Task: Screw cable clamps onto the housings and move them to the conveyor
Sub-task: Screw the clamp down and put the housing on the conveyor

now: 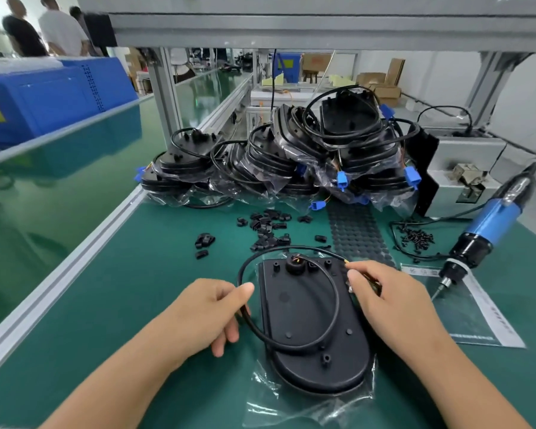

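The black housing lay flat on the green bench mat directly in front of the person, resting on a clear plastic bag whose crumpled edge showed below it. A black cable rose from a round fitting near the housing's far end and looped out to the left and back across its face. The left hand pinched that cable between thumb and fingers at the housing's left edge. The right hand had its fingers curled at the housing's upper right corner, gripping the cable's end where thin coloured wires showed; what lay under the palm was hidden, and the connector there could not be made out.

Loose black cable clamps lay scattered on the mat beyond the housing, and a small heap of dark screws sat further right (too small to tell apart). A blue electric screwdriver hung tilted at the right, its tip over a printed sheet. Behind the clamps stood a pile of bagged housings with blue connectors. The green conveyor ran along the left behind an aluminium rail. Blue crates stood beyond it, and standing people were cut off by the top edge.
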### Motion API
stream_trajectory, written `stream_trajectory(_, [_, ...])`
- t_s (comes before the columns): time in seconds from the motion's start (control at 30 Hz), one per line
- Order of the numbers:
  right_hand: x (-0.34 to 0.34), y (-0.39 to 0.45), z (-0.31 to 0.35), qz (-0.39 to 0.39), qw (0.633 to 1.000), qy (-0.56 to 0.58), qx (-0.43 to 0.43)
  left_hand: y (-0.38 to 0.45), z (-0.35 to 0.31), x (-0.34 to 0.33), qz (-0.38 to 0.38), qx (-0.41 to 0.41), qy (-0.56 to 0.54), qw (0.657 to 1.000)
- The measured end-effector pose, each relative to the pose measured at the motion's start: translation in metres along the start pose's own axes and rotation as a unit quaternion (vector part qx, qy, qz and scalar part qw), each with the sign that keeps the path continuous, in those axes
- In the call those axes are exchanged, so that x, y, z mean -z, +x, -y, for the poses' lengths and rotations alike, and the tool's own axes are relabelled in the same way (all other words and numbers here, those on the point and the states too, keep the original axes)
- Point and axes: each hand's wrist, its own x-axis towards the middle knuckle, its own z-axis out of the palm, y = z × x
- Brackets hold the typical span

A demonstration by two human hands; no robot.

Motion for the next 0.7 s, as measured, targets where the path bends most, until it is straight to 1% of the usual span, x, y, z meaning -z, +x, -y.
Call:
stream_trajectory(0.1, [0.000, 0.000, -0.001, -0.013, 1.000, -0.018, 0.006, 0.000, 0.001, 0.010, 0.032, -0.003, 0.128, 0.991])
stream_trajectory(0.17, [0.001, 0.003, -0.002, -0.021, 0.999, -0.021, 0.012, 0.004, -0.001, 0.025, 0.018, -0.002, 0.177, 0.984])
stream_trajectory(0.2, [0.001, 0.005, -0.002, -0.028, 0.999, -0.023, 0.013, 0.009, -0.001, 0.034, -0.018, -0.012, 0.186, 0.982])
stream_trajectory(0.23, [0.001, 0.006, -0.001, -0.033, 0.999, -0.026, 0.014, 0.016, -0.001, 0.044, -0.075, -0.027, 0.199, 0.977])
stream_trajectory(0.3, [0.002, 0.010, 0.002, -0.040, 0.999, -0.027, 0.011, 0.035, 0.001, 0.060, -0.206, -0.053, 0.236, 0.948])
stream_trajectory(0.33, [0.003, 0.012, 0.004, -0.044, 0.999, -0.022, 0.009, 0.045, 0.001, 0.065, -0.245, -0.056, 0.236, 0.939])
stream_trajectory(0.37, [0.004, 0.014, 0.006, -0.046, 0.999, -0.015, 0.007, 0.054, 0.002, 0.067, -0.262, -0.050, 0.226, 0.937])
stream_trajectory(0.47, [0.006, 0.020, 0.011, -0.051, 0.999, 0.009, 0.002, 0.075, 0.009, 0.060, -0.240, -0.017, 0.227, 0.944])
stream_trajectory(0.63, [0.007, 0.018, 0.024, -0.029, 0.998, 0.060, 0.016, 0.087, 0.010, 0.052, -0.241, -0.049, 0.280, 0.928])
stream_trajectory(0.7, [0.008, 0.017, 0.030, 0.007, 0.997, 0.075, 0.012, 0.087, 0.005, 0.051, -0.238, -0.064, 0.283, 0.927])
